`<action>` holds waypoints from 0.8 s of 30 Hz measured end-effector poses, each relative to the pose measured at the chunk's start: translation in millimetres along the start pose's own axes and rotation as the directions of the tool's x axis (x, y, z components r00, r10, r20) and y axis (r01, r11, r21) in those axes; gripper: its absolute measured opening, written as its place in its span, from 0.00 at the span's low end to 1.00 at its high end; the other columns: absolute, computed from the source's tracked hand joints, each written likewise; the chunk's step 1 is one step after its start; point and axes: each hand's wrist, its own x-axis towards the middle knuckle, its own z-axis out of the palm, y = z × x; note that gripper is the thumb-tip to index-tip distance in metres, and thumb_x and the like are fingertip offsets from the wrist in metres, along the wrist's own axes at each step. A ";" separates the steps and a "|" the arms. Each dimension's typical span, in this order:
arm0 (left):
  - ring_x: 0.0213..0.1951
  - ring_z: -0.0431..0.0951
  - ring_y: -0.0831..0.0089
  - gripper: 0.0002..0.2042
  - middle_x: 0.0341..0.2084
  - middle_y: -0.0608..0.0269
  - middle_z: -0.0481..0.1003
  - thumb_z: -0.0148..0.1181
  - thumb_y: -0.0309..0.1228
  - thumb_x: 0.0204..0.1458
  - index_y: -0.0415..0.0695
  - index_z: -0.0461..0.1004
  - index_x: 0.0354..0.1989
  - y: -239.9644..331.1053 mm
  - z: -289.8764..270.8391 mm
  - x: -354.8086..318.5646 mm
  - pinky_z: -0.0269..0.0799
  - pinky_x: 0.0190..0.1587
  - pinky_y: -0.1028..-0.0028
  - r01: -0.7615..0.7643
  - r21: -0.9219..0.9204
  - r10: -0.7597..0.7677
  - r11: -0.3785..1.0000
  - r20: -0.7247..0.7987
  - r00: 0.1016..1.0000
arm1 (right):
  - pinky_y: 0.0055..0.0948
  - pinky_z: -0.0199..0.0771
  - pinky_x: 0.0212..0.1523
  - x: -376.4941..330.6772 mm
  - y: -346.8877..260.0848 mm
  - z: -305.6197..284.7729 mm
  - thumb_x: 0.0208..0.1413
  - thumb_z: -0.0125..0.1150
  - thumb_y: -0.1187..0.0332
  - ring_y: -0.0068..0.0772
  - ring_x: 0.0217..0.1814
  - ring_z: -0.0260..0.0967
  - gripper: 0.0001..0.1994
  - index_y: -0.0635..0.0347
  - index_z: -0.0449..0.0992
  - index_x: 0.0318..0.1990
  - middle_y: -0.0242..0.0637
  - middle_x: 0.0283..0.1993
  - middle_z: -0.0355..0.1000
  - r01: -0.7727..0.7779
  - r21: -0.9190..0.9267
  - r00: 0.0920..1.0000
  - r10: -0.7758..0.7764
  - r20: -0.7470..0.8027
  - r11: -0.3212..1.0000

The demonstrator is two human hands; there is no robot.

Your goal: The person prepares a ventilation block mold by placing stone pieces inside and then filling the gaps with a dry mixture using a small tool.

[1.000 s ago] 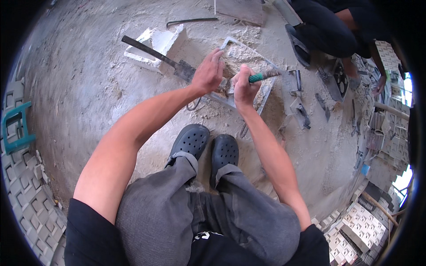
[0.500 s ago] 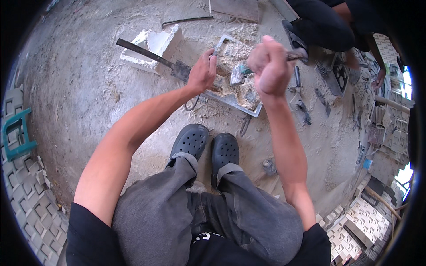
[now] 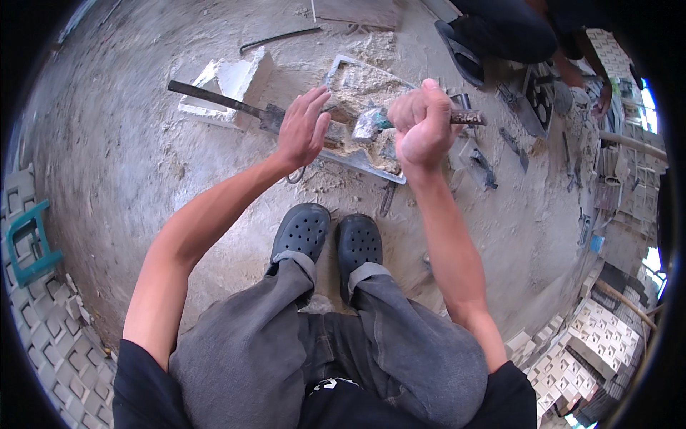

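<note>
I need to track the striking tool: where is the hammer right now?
In the head view the hammer is right of centre, gripped in the right hand, its head over the sandy metal frame, beside the left hand.

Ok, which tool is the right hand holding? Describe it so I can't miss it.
Start at the flat grey mould on the sandy floor ahead of the black clogs. Over its right half the right hand grips a hammer. Unlike the long dark chisel lying left, it has a rusty handle and a pale, mortar-caked head.
</note>
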 end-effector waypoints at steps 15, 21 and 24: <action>0.78 0.33 0.57 0.52 0.76 0.43 0.41 0.38 0.70 0.59 0.31 0.44 0.75 29.5 -11.2 -32.6 0.22 0.77 0.53 -0.337 0.400 0.062 0.852 0.563 0.824 | 0.24 0.46 0.14 21.7 -17.1 -17.5 0.65 0.53 0.70 0.16 0.11 0.50 0.25 0.51 0.59 0.12 0.22 0.10 0.54 0.028 0.008 0.991 -0.027 -0.129 1.000; 0.78 0.38 0.50 0.60 0.75 0.37 0.44 0.46 0.76 0.50 0.28 0.44 0.74 40.6 -1.3 -8.3 0.28 0.77 0.52 -0.289 0.235 0.127 0.928 0.531 0.838 | 0.26 0.44 0.15 18.8 -35.9 -9.3 0.64 0.53 0.71 0.16 0.12 0.47 0.24 0.53 0.56 0.13 0.21 0.13 0.53 -0.010 0.032 0.990 0.014 -0.142 0.999; 0.78 0.37 0.48 0.66 0.75 0.37 0.42 0.50 0.79 0.44 0.27 0.42 0.74 26.8 -12.3 -6.9 0.28 0.76 0.51 -0.251 0.355 0.059 0.901 0.472 0.880 | 0.27 0.45 0.16 7.1 -25.3 -2.7 0.65 0.54 0.69 0.17 0.13 0.48 0.24 0.54 0.58 0.13 0.22 0.14 0.55 0.065 -0.046 0.997 -0.066 -0.032 0.997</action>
